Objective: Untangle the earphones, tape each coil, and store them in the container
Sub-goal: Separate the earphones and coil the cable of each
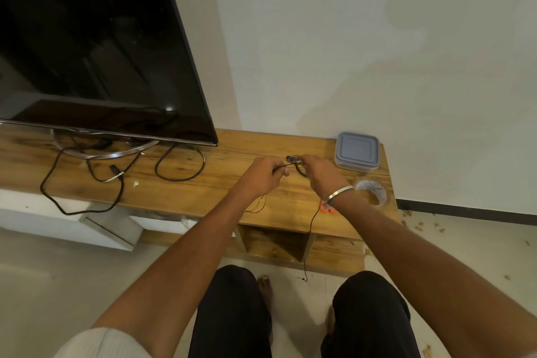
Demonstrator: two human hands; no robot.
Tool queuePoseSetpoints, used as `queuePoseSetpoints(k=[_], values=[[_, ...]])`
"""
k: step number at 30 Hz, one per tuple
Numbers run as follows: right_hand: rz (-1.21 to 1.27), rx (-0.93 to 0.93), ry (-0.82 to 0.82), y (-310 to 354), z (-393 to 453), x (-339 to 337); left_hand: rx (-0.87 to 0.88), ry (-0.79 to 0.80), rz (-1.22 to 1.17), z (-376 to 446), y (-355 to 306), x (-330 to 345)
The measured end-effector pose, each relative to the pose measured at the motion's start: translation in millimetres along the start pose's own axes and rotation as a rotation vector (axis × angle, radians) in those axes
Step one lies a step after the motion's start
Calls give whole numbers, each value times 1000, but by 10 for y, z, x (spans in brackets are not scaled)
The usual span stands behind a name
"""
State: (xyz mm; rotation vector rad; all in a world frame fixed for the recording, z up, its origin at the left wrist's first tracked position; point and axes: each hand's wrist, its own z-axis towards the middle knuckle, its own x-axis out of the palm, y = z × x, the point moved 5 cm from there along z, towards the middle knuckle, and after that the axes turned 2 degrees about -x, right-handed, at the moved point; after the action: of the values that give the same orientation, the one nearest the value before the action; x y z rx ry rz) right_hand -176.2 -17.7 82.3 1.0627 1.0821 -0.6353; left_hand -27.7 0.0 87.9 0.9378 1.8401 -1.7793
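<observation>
Both hands pinch the black earphones (294, 162) above the wooden TV stand (203, 183): left hand (266, 173) and right hand (318, 173) close together, thin cord trailing off the front edge

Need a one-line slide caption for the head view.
Both hands, left hand and right hand, grip black earphones above a wooden TV stand, lidded container and tape roll nearby.

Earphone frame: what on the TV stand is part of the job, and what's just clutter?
Part of the job:
black earphones, pinched between left hand and right hand
lidded container
clear tape roll
orange item under the right wrist, possibly more earphones; cannot tell

Lying about:
TV
loose black cables by the TV base
debris on the floor
</observation>
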Motion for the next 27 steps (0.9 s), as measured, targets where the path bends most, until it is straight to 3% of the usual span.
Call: queuePoseSetpoints(k=[6,9,16,22,27], values=[[-91,108,-12,-207,-88,-58,21,-20,32,-11,-6,1],[1,152,4,-186,-92,-9,37,-17,12,-17,-66,25],[201,-8,130,154,-59,126,46,9,-2,17,-91,97],[137,62,8,71,-30,45,4,-2,-58,-60,-45,23],[60,255,-35,-245,-59,-25,24,-5,-11,-91,97,-33]])
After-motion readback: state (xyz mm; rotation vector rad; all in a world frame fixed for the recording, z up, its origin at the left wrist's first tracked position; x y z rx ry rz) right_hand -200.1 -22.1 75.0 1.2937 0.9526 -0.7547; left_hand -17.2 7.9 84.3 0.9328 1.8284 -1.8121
